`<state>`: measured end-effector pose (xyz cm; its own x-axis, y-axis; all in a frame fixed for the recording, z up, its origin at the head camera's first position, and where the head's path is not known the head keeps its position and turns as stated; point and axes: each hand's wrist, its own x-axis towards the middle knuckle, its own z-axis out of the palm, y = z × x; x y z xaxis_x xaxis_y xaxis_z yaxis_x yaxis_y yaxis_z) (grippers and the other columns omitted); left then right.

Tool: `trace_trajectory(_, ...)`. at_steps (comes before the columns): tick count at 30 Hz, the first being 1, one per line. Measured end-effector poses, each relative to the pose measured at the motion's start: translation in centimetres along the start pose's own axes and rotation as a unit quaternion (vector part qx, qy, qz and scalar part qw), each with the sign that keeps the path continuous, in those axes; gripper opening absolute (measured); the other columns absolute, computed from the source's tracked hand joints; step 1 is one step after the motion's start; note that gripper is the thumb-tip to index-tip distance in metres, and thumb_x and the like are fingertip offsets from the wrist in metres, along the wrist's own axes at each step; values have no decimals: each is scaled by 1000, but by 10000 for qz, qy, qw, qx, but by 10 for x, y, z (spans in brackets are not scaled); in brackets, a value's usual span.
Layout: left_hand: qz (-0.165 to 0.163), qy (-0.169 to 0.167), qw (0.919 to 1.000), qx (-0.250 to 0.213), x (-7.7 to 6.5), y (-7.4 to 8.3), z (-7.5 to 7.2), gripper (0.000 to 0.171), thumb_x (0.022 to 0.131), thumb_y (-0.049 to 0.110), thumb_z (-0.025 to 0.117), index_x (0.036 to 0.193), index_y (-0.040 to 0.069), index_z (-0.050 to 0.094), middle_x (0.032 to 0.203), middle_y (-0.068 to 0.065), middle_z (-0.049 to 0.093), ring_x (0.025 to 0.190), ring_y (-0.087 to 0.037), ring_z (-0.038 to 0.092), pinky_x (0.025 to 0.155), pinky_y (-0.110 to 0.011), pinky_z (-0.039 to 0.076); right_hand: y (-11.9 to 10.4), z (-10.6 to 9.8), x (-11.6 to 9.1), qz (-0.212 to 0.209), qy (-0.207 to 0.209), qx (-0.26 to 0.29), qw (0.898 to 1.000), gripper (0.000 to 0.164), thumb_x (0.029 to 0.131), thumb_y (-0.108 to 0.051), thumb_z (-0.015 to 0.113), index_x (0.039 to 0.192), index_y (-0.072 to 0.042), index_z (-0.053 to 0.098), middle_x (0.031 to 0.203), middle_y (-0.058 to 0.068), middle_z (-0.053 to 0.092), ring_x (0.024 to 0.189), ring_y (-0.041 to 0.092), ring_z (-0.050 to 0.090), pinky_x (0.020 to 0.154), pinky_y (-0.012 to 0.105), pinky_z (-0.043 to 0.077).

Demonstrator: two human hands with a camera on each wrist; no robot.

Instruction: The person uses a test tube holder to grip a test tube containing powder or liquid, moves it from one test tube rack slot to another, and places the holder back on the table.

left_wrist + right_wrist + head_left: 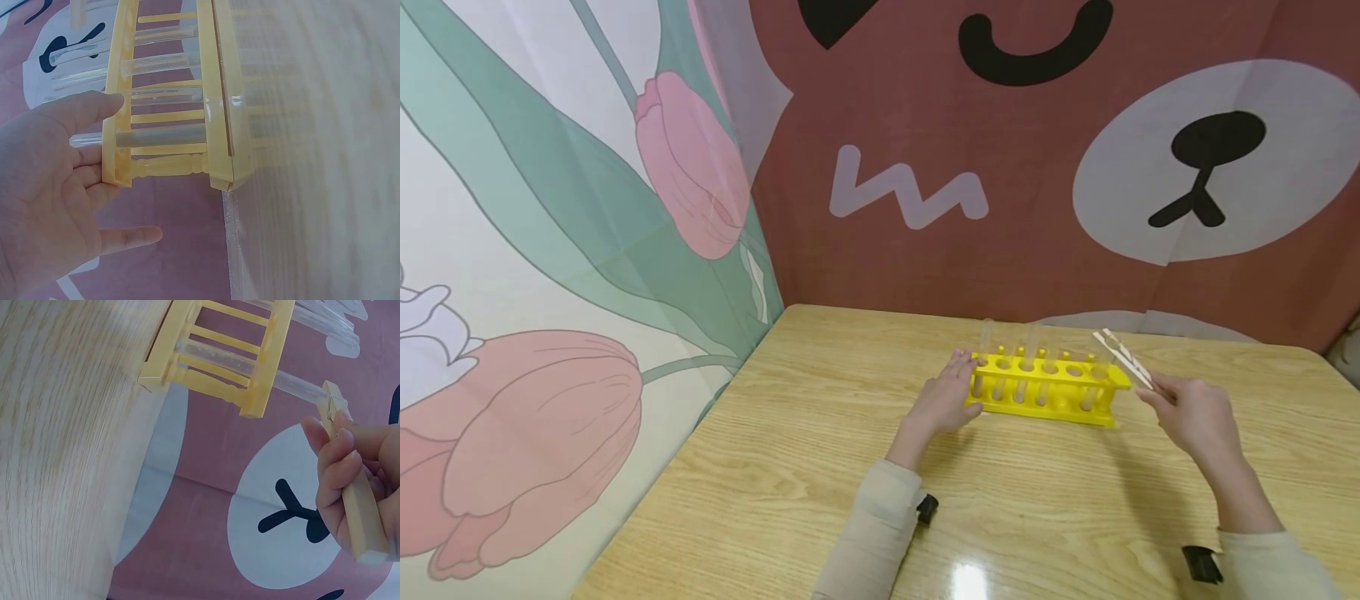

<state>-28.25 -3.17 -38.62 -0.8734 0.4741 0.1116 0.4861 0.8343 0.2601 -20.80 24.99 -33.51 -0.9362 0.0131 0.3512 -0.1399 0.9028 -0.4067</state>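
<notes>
At left on the desk (pixel 775 433), your left hand (pixel 942 398) steadies the yellow rack (pixel 1063 379), thumb and curled fingers gripping its end, while clear tubes (pixel 161 64) stand upright in nearby holes. At right, your right hand (pixel 1202 417) closes its fingers round a wooden clamp (pixel 364 519), its tip at the upper end of the rightmost tube (pixel 300 386); whether it grips cannot be told. You appear to be fitting the clamp, and the next move likely calls for squaring it round that tube, rack held firm.
</notes>
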Motion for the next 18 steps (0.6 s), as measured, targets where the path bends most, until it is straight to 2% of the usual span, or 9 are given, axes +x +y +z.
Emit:
trace_trajectory(13, 27, 24, 10000, -91, -1, 0, -1, 67, 87, 32, 58, 140, 8, 26, 148, -5, 14, 134, -13, 4, 94, -43, 37, -1, 1, 0, -96, 387, 26, 9992, 36, 86, -12, 60, 108, 16, 54, 51, 2, 52, 43, 16, 36, 38, 28, 28)
trace_trajectory(18, 60, 38, 9999, -89, -1, 0, -1, 67, 87, 32, 58, 140, 7, 26, 148, -5, 14, 134, -13, 4, 94, -43, 37, -1, 2, -1, -58, 419, 86, 9991, 36, 86, -11, 60, 108, 16, 54, 51, 2, 51, 42, 16, 38, 37, 27, 29)
